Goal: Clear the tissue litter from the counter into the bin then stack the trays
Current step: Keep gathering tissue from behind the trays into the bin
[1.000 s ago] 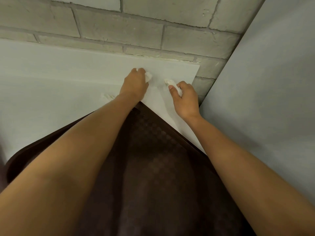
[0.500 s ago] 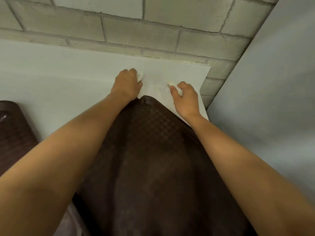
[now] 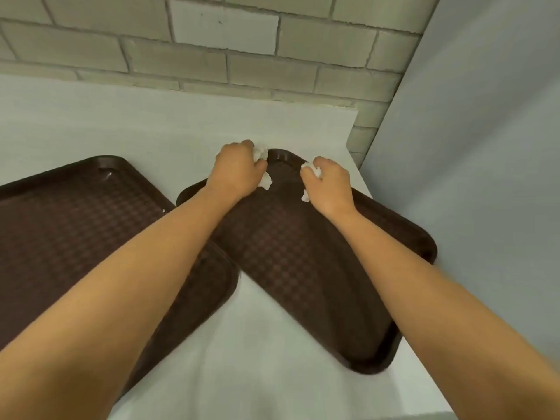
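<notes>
Two dark brown textured plastic trays lie on a pale grey counter (image 3: 151, 128) below a grey block wall (image 3: 212, 56). Over the right tray (image 3: 303, 262), the left hand (image 3: 235, 174) grips crumpled white tissue (image 3: 261, 153), and the right hand (image 3: 328, 186) grips another wad (image 3: 313, 170). The left tray (image 3: 75, 213) lies just beside it.
</notes>
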The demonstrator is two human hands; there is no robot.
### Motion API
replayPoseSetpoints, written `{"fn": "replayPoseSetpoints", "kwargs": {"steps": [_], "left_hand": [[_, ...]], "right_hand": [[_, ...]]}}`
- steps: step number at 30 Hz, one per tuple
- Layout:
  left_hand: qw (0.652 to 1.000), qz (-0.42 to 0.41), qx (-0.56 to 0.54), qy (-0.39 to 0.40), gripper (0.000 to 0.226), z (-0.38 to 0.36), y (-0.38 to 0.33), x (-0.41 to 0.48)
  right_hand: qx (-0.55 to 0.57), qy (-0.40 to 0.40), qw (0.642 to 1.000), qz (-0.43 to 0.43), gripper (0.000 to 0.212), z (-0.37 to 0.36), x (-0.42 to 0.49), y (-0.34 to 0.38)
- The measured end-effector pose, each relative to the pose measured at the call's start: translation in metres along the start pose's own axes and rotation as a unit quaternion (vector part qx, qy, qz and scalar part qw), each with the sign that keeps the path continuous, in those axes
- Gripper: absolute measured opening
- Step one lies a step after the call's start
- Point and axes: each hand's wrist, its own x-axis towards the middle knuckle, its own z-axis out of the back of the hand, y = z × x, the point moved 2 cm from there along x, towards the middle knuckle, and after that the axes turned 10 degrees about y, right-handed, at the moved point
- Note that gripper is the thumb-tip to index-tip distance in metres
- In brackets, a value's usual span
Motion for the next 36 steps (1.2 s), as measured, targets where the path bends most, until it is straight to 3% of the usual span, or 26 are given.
{"fn": "replayPoseSetpoints", "kwargs": {"steps": [5, 10, 13, 28, 36], "left_hand": [[0.998, -0.054, -0.006, -0.023, 0.029, 0.018, -0.011, -0.093], [0.998, -0.063, -0.010, 0.016, 0.035, 0.027, -0.022, -0.165], [0.997, -0.066, -0.019, 0.020, 0.033, 0.028, -0.029, -0.201], [0.998, -0.024, -0.049, 0.023, 0.036, 0.013, -0.050, -0.388], [0.994, 0.017, -0.074, 0.075, 0.034, -0.036, -0.019, -0.470]], "right_hand": [[0.026, -0.011, 0.999, -0.016, 0.033, -0.003, -0.093, 0.029], [0.027, 0.004, 0.999, -0.038, 0.028, 0.004, -0.165, 0.049], [0.029, 0.003, 0.999, -0.035, 0.036, 0.010, -0.197, 0.056], [0.017, 0.025, 0.999, -0.011, 0.041, 0.018, -0.365, 0.051], [0.030, 0.075, 0.995, -0.058, 0.018, -0.026, -0.441, 0.015]]}}
